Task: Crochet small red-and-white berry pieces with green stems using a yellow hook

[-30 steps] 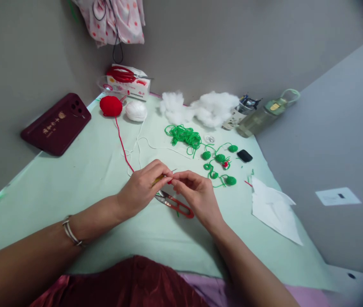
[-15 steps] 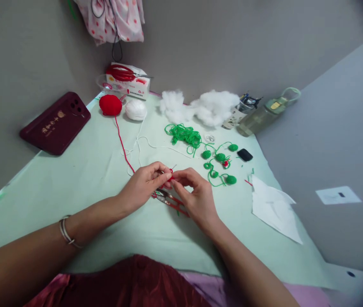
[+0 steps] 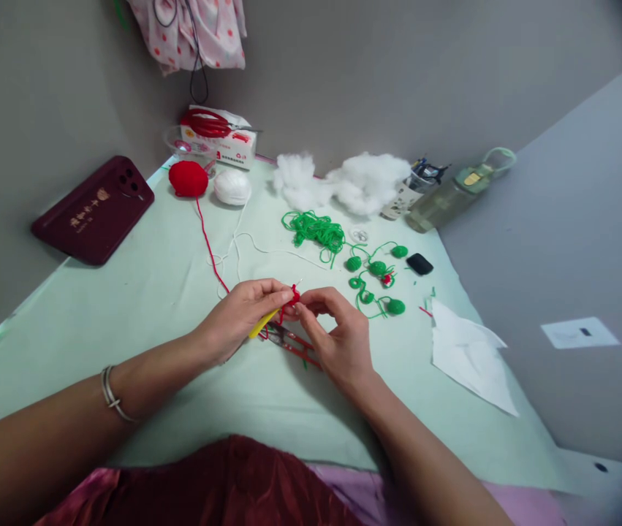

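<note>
My left hand [image 3: 245, 318] is closed around a crochet hook; its yellow handle [image 3: 263, 323] slants out below the fingers and its thin metal tip pokes out above them. A small red crocheted piece [image 3: 295, 295] sits at the hook, between both hands. With thumb and forefinger my right hand [image 3: 338, 332] pinches the right edge of that piece. Red yarn [image 3: 207, 235] runs from the red yarn ball [image 3: 188, 179] down to my left hand. Thread snips [image 3: 291, 342] with orange-red handles lie on the table beneath my hands, partly covered by them.
Green yarn [image 3: 316, 232] and several small green crocheted balls [image 3: 377, 269] lie to the right. White stuffing [image 3: 368, 183], a white yarn ball [image 3: 232, 188], a pen cup [image 3: 401, 199] and a bottle [image 3: 445, 197] stand behind. A maroon phone [image 3: 94, 212] leans left; white paper [image 3: 469, 358] lies right.
The hook's yellow handle has come into view below my left hand, and more of the red piece shows. My right fingers have shifted slightly on its edge.
</note>
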Demonstrator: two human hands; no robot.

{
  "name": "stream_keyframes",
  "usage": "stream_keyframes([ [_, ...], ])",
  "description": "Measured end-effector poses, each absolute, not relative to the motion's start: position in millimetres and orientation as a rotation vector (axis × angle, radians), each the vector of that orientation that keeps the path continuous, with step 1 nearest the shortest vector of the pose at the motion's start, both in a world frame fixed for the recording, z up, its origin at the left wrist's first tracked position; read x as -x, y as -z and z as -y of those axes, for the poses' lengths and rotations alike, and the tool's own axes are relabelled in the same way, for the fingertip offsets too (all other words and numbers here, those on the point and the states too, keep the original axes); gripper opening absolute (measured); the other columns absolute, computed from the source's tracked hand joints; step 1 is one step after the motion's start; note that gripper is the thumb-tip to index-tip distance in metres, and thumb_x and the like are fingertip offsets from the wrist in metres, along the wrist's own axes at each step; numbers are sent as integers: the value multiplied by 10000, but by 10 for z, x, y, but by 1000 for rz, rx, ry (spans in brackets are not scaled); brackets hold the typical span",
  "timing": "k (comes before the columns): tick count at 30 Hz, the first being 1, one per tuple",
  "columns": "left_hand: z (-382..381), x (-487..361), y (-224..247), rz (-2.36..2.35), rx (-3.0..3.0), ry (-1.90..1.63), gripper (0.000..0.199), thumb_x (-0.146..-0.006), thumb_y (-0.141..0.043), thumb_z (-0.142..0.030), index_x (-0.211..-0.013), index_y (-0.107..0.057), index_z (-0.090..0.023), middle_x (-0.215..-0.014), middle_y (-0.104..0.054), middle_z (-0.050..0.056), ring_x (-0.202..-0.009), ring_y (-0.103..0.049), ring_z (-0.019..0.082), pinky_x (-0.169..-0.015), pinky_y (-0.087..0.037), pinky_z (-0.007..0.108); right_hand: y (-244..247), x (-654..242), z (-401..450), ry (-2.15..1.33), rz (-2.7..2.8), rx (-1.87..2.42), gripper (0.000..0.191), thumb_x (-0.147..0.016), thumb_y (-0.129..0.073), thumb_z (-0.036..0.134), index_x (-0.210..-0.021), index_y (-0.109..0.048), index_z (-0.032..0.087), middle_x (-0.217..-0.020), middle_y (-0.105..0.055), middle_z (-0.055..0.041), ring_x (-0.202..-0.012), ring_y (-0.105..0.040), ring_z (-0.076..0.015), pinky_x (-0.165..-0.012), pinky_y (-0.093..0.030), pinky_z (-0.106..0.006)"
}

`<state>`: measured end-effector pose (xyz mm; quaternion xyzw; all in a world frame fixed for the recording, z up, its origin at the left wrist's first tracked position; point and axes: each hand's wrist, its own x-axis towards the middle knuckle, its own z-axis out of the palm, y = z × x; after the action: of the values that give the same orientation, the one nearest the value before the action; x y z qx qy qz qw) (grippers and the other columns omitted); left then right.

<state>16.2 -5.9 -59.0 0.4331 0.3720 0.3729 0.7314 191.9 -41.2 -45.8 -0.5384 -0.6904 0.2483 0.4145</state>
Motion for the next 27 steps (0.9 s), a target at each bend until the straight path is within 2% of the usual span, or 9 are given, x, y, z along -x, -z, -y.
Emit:
stream_keyframes([
  [5,72,-170,592,-840,-1004,-856,242,-884,-755,-421,-878,-744,-180,-848,-765,32,-793,-695,174,-778,-528,301,466,-1918,410,-556,1783,1362,104,-971,-630,264,-918,-716,239,-917,-778,-57,-761,-717,-175,-742,-588,-331],
  [11,74,-179,562,-890,-1061,-902,174,-824,-785,-338,-799,-718,-180,-823,-732,10,-791,-671,168,-802,-523,304,450,-1904,392,-515,1814,1348,133,-947,-606,217,-859,-705,226,-846,-755,-48,-718,-681,-161,-701,-557,-303],
  [16,87,-189,536,-906,-1094,-887,175,-817,-777,-340,-787,-710,-181,-782,-705,-1,-757,-645,158,-755,-502,291,415,-1892,382,-641,1724,1398,118,-890,-619,232,-781,-665,227,-782,-716,-25,-680,-655,-153,-657,-539,-287],
  [23,75,-172,579,-908,-1033,-803,235,-895,-733,-418,-873,-681,-190,-761,-720,-4,-717,-680,154,-650,-469,263,346,-1889,371,-966,1492,1447,108,-810,-670,300,-747,-638,218,-715,-686,0,-648,-632,-147,-660,-524,-287],
  [27,78,-169,591,-874,-965,-814,235,-912,-735,-409,-886,-670,-185,-773,-744,4,-728,-701,149,-708,-509,271,331,-1907,352,-1086,1411,1435,113,-799,-681,312,-755,-654,212,-712,-697,-5,-656,-637,-150,-667,-516,-287],
])
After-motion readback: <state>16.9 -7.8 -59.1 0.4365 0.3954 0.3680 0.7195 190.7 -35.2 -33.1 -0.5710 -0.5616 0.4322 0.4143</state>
